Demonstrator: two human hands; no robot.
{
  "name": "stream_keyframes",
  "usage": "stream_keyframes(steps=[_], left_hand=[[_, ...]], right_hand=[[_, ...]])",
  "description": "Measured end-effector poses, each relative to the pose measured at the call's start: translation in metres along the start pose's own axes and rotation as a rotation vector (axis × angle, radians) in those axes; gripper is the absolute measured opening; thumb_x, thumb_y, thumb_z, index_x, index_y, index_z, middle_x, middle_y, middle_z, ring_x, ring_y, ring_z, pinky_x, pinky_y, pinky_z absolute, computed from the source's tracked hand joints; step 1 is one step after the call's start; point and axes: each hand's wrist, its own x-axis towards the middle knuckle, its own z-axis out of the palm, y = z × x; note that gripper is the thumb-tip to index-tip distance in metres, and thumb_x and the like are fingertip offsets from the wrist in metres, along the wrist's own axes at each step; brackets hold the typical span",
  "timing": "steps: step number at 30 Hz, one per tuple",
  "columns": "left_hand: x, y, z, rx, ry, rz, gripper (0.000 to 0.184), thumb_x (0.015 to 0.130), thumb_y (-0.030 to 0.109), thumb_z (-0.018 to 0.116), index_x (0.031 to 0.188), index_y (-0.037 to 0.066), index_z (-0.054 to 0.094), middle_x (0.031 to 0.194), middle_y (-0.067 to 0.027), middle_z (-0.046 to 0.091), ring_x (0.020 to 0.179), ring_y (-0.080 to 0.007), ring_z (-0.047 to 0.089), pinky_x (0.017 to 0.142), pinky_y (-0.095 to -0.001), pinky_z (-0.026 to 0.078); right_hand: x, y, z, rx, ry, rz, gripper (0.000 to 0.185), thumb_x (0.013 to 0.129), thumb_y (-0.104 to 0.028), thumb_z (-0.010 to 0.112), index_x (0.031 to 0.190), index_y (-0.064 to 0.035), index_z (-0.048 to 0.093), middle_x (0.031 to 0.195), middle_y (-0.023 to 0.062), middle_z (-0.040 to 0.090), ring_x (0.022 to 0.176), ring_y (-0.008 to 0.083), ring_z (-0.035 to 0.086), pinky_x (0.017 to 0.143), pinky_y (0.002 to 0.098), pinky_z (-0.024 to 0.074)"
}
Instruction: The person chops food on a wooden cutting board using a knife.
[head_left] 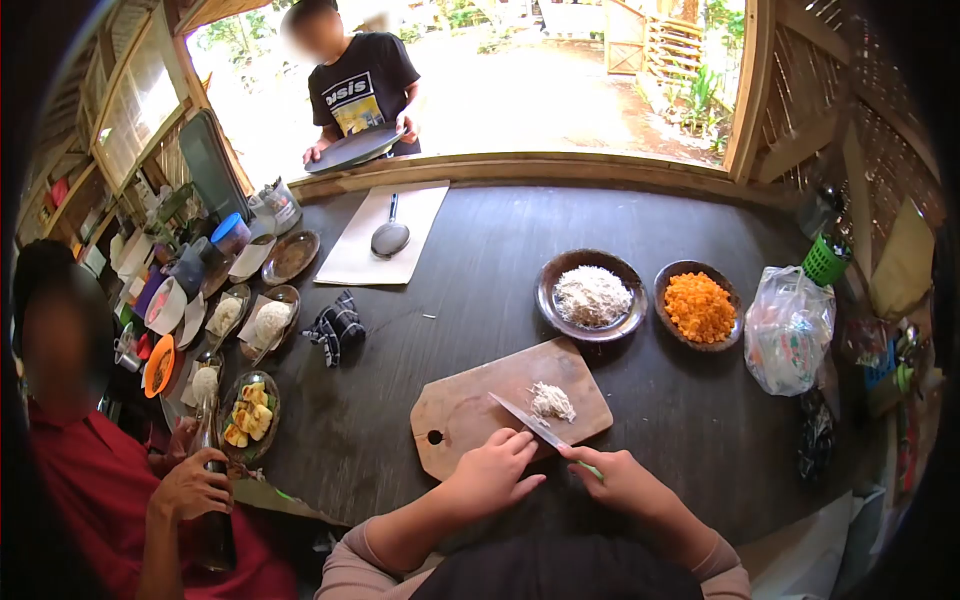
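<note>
In the head view my right hand (622, 484) is closed around the green handle of a knife (528, 420). Its blade slants up and left across a wooden cutting board (470, 405), with the tip near the board's middle. Just right of the blade lies a small heap of shredded white food (552, 402). My left hand (492, 470) rests at the board's near edge, left of the blade, thumb apart from the fingers and nothing seen in it. Beyond the board stand a bowl of white shreds (593, 297) and a bowl of chopped orange food (703, 308).
A filled plastic bag (790, 328) stands at right. A dark patterned cloth (336, 328) and a plate of yellow pieces (250, 412) lie left. A ladle (390, 236) rests on a pale sheet. One person at left holds a bottle (216, 510); another outside holds a dark tray (355, 149).
</note>
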Motion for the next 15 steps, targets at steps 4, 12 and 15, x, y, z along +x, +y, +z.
stream_keyframes(steps=[4, 12, 15], left_hand=[[0.000, -0.001, -0.001, 0.040, -0.030, 0.007, 0.053, 0.095, 0.042, 0.059, 0.124, -0.002, 0.060, 0.130, -0.0106, 0.058, 0.124, -0.0268, 0.051, 0.090, -0.0368, 0.055], [-0.001, 0.001, -0.001, -0.016, -0.003, 0.002, 0.053, 0.094, 0.043, 0.060, 0.122, -0.002, 0.061, 0.129, -0.0128, 0.059, 0.123, -0.0314, 0.053, 0.095, -0.0395, 0.052], [0.000, 0.002, -0.003, -0.015, -0.001, -0.001, 0.053, 0.094, 0.042, 0.060, 0.122, -0.002, 0.061, 0.130, -0.0126, 0.059, 0.124, -0.0315, 0.052, 0.096, -0.0392, 0.052]], right_hand=[[-0.003, -0.012, -0.019, 0.012, -0.089, 0.101, 0.034, 0.095, -0.018, 0.064, 0.129, -0.0162, 0.061, 0.089, 0.0260, 0.068, 0.083, 0.0438, 0.068, 0.073, 0.0424, 0.0547], [0.000, -0.006, -0.011, 0.028, -0.062, 0.036, 0.034, 0.095, -0.017, 0.063, 0.129, -0.0150, 0.062, 0.090, 0.0251, 0.068, 0.085, 0.0436, 0.068, 0.075, 0.0418, 0.0546], [-0.002, -0.004, -0.009, -0.005, -0.031, 0.003, 0.033, 0.095, -0.016, 0.063, 0.128, -0.0148, 0.062, 0.091, 0.0248, 0.069, 0.085, 0.0434, 0.068, 0.076, 0.0416, 0.0545]])
